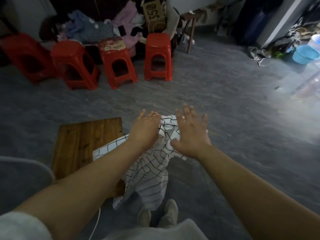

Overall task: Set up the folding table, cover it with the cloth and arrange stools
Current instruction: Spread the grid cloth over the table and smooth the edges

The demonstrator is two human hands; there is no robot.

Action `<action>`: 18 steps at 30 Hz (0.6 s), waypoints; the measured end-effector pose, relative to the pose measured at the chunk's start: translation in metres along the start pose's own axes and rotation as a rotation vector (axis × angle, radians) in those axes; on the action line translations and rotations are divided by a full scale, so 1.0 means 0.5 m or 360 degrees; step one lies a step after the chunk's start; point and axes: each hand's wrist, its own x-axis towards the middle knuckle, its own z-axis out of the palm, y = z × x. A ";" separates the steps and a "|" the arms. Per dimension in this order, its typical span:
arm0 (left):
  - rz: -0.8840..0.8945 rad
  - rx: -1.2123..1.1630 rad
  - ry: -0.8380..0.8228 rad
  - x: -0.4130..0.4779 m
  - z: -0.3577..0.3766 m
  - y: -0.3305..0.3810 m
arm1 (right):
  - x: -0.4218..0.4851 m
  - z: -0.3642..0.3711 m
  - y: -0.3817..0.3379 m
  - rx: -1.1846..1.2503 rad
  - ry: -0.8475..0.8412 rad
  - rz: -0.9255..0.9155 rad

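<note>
Grey floor (225, 101), 4 red plastic stools (158, 56) standing in a row. Left hand (145, 129) and right hand (190, 132), fingers straight and splayed, gripping nothing, press the checked cloth (150, 172), probably to spread it across the half-bare wooden folding table (83, 141)

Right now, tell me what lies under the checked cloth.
The wooden tabletop lies bare left of the checked cloth and runs under it. How far it reaches there, and its legs, cannot be seen.
</note>
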 end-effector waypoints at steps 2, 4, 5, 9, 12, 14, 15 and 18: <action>-0.0002 -0.0017 0.0021 0.008 -0.009 0.011 | 0.007 0.007 -0.036 -0.0022 0.0003 -0.0148; 0.0022 -0.0017 0.0059 0.017 -0.015 0.023 | 0.013 0.023 -0.072 -0.0034 -0.0042 -0.0126; 0.0040 -0.0011 0.0076 0.021 -0.018 0.027 | 0.017 0.030 -0.082 -0.0018 -0.0038 -0.0072; 0.0020 -0.0029 0.0135 0.009 -0.013 0.007 | 0.036 0.026 -0.054 0.0030 0.0019 0.0105; 0.0009 -0.0080 0.0170 -0.015 0.011 -0.012 | 0.045 0.012 -0.019 0.0104 0.0033 0.0024; -0.0019 -0.0136 0.0191 -0.029 0.031 -0.013 | 0.046 0.003 -0.011 0.0156 0.0108 -0.0019; -0.0034 -0.0158 0.0176 -0.036 0.040 -0.011 | 0.046 0.001 -0.009 0.0162 0.0149 -0.0028; -0.0043 -0.0202 0.0108 -0.054 0.067 -0.010 | 0.035 0.005 0.004 0.0111 0.0157 -0.0036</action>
